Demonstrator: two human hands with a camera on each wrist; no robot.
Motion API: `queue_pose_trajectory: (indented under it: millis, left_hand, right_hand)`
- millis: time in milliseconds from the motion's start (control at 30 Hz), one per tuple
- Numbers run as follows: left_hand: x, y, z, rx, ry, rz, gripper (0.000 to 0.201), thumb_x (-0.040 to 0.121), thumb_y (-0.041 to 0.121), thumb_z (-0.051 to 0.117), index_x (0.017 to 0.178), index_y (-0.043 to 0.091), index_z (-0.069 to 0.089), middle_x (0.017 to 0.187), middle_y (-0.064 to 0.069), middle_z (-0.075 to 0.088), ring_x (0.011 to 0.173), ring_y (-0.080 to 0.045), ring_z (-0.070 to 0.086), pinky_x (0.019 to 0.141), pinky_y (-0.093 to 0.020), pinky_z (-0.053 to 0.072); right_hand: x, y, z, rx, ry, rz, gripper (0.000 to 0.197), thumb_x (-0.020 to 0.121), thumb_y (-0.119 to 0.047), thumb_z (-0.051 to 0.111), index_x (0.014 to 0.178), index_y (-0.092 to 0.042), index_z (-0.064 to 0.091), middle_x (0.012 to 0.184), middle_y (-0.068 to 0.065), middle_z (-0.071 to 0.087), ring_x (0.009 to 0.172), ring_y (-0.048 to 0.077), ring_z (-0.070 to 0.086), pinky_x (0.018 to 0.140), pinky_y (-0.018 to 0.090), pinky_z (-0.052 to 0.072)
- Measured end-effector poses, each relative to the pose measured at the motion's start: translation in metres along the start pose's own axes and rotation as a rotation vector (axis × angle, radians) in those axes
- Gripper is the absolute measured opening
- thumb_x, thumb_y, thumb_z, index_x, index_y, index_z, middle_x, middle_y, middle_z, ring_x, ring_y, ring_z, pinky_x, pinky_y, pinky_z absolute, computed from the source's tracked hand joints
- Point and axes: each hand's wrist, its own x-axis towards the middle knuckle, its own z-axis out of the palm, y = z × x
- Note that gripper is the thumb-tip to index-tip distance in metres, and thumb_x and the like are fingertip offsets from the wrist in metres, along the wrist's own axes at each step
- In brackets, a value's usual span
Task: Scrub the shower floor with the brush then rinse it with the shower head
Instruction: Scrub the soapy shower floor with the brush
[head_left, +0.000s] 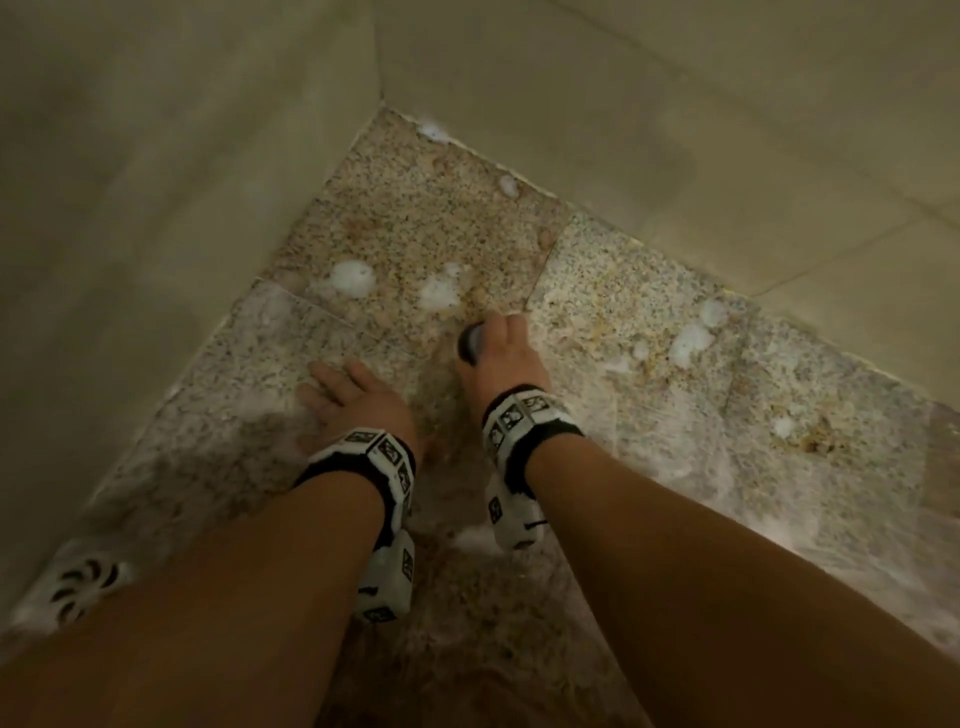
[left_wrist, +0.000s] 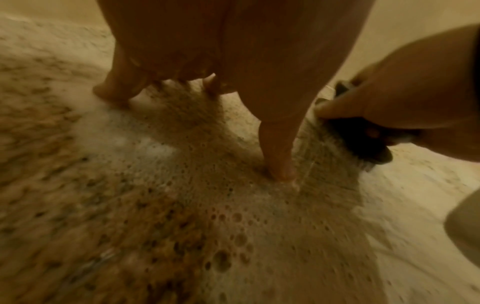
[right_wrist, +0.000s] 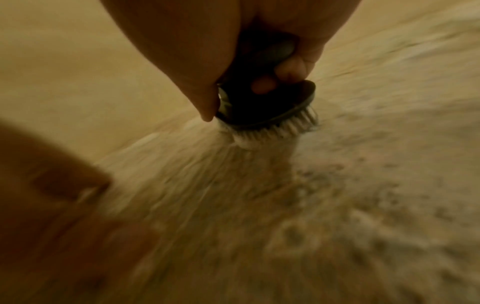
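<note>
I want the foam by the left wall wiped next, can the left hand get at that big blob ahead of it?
Probably yes. The left hand rests open on the shower floor, and the big foam blob lies just past its fingertips with only bare wet stone between. The right hand, gripping the brush, is off to the side.

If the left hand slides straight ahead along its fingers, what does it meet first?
Probably the beige wall. The left hand presses its spread fingertips on the soapy shower floor and points up-left; only wet floor lies between. Depth is unclear.
</note>
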Motion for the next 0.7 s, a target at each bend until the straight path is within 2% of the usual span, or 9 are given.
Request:
queue_pose_trajectory:
  millis: [100,167,267,367,467,567,667,700]
  left_hand:
    - [-0.001,-0.010,0.003,-0.020,0.007,0.041,0.136,0.077,0.056,0.079,0.155,0.019,-0.026,0.160,-0.012,-0.035,0.151,-0.041,-0.019,0.118,-0.064,0.021]
    - [-0.004,-0.018,0.002,-0.041,0.004,0.073,0.141,0.071,0.062,0.081,0.154,0.025,-0.026,0.161,-0.007,-0.035,0.152,-0.037,-0.018,0.119,-0.060,0.020]
    - [-0.005,-0.032,-0.006,-0.122,0.041,0.119,0.126,0.078,0.058,0.078,0.159,0.026,-0.013,0.166,-0.001,-0.024,0.154,-0.031,-0.009,0.124,-0.051,0.019]
    - [-0.017,-0.049,-0.012,-0.223,0.111,0.085,0.109,0.087,0.054,0.070,0.161,0.019,-0.002,0.169,-0.003,-0.007,0.154,-0.029,0.014,0.121,-0.041,0.028]
    - [-0.037,-0.063,-0.010,-0.272,0.128,0.022,0.111,0.087,0.062,0.066,0.161,0.014,-0.001,0.169,-0.006,-0.005,0.152,-0.029,0.021,0.117,-0.037,0.031]
    - [-0.049,-0.072,-0.007,-0.371,0.124,-0.068,0.113,0.084,0.066,0.067,0.162,0.014,0.002,0.169,-0.005,0.000,0.152,-0.030,0.019,0.118,-0.040,0.030]
    - [-0.047,-0.079,-0.008,-0.444,0.156,-0.149,0.104,0.086,0.060,0.069,0.160,0.010,0.015,0.165,-0.011,0.020,0.144,-0.036,0.035,0.111,-0.046,0.043]
    - [-0.045,-0.079,-0.011,-0.461,0.168,-0.164,0.101,0.086,0.058,0.069,0.159,0.010,0.017,0.164,-0.013,0.022,0.141,-0.038,0.038,0.108,-0.046,0.045]
  right_hand:
    - [-0.019,0.005,0.006,-0.101,-0.155,-0.243,0.055,0.100,-0.025,0.059,0.148,-0.020,0.032,0.148,0.006,0.033,0.114,0.036,0.057,0.089,0.044,0.053]
    - [-0.023,0.028,-0.003,-0.154,-0.201,-0.324,0.058,0.099,-0.030,0.061,0.148,-0.022,0.031,0.148,0.005,0.033,0.116,0.034,0.057,0.091,0.045,0.053]
    - [-0.004,0.062,-0.030,-0.145,-0.091,-0.199,0.057,0.099,-0.034,0.060,0.147,-0.019,0.032,0.146,0.006,0.031,0.111,0.035,0.058,0.086,0.042,0.052]
    - [0.023,0.071,-0.047,-0.102,0.044,-0.017,0.053,0.099,-0.029,0.061,0.143,-0.014,0.035,0.144,0.009,0.032,0.109,0.038,0.060,0.077,0.040,0.049]
    - [0.030,0.045,-0.040,-0.111,0.004,0.022,0.063,0.101,-0.030,0.060,0.151,-0.011,0.028,0.156,0.010,0.021,0.119,0.039,0.056,0.082,0.044,0.050]
    - [0.010,0.000,-0.016,-0.116,-0.134,-0.118,0.064,0.102,-0.028,0.056,0.155,-0.014,0.023,0.164,0.009,0.011,0.124,0.039,0.054,0.086,0.042,0.049]
    - [-0.028,-0.025,0.009,-0.241,-0.257,-0.402,0.056,0.103,-0.014,0.046,0.155,-0.013,0.023,0.160,0.014,0.017,0.119,0.040,0.056,0.090,0.044,0.051]
    - [-0.037,-0.024,0.014,-0.261,-0.290,-0.464,0.056,0.103,-0.013,0.045,0.154,-0.014,0.023,0.159,0.014,0.017,0.115,0.041,0.058,0.089,0.046,0.053]
